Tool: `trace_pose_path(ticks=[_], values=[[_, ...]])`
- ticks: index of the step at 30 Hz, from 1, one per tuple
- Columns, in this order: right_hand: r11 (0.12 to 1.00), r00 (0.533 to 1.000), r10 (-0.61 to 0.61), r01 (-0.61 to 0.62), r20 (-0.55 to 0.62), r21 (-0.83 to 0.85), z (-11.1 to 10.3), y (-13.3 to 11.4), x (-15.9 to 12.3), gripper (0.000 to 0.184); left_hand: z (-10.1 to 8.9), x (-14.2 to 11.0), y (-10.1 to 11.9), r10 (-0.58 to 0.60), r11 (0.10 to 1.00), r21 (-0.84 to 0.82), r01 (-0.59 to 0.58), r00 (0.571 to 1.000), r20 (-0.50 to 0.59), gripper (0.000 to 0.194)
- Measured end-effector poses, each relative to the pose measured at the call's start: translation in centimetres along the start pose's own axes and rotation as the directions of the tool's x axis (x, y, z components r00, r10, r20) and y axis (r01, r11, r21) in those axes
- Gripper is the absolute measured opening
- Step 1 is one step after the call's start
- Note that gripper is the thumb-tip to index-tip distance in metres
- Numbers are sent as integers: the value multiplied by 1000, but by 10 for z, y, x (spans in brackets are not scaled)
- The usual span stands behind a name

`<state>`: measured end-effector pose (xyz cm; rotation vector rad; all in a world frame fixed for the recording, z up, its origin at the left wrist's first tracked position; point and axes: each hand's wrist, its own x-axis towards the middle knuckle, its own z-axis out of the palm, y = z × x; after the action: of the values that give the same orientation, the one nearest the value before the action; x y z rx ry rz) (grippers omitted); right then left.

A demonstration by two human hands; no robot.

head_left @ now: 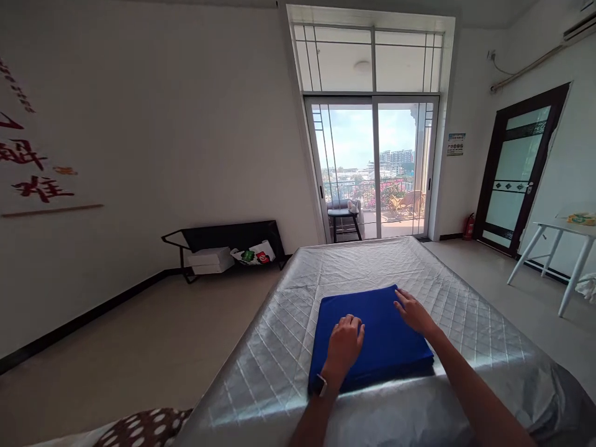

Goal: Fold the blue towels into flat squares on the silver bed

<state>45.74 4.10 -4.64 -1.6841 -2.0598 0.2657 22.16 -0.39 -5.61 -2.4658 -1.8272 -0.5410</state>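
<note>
A folded blue cloth (377, 316) lies in a neat, roughly square stack on the silver quilted cover. My left hand (345, 341) is over its left-middle part, palm down, with the fingers loosely bent and the thumb apart; nothing shows in it. Whether its fingertips press on the cloth is hard to see. At the far right corner, the stretched fingers of my right hand (414, 311) lie along the cloth's edge. A watch or band (323, 385) is on my left wrist.
The silver cover (274, 335) spreads over a large flat surface. Brown polka-dot fabric (144, 428) is at the lower left. Against the wall stands a black folded frame (228, 233) with white boxes (207, 261). A white table (563, 230) stands right, sliding glass doors (372, 167) ahead.
</note>
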Motion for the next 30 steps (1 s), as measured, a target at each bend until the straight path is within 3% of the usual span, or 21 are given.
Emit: trace_pose_path(ticks=[4,8,10,13,17,20,23,30], values=[[989,991,69,-54,112,-135,37,-1,22,55,34,51,48,151,987,-71,-145,985,84,41],[989,992,39,-21,116,-150,58,14,21,57,63,76,56,153,987,-66,-146,981,118,50],[989,992,45,-27,122,-143,61,19,23,59,71,77,42,106,994,-49,-100,986,131,55],[989,986,87,-69,143,-132,61,20,25,63,75,69,4,-22,999,27,18,989,143,62],[983,977,138,-114,163,-147,62,16,24,64,68,52,-56,-197,974,140,178,971,138,70],[972,968,167,-129,189,-198,60,18,27,64,63,41,-89,-307,944,170,284,943,128,74],[962,964,175,-125,198,-244,55,21,41,63,63,36,-101,-330,938,153,310,935,129,75],[969,978,107,-62,179,-239,56,25,78,60,73,37,-101,-319,945,110,309,944,88,75]])
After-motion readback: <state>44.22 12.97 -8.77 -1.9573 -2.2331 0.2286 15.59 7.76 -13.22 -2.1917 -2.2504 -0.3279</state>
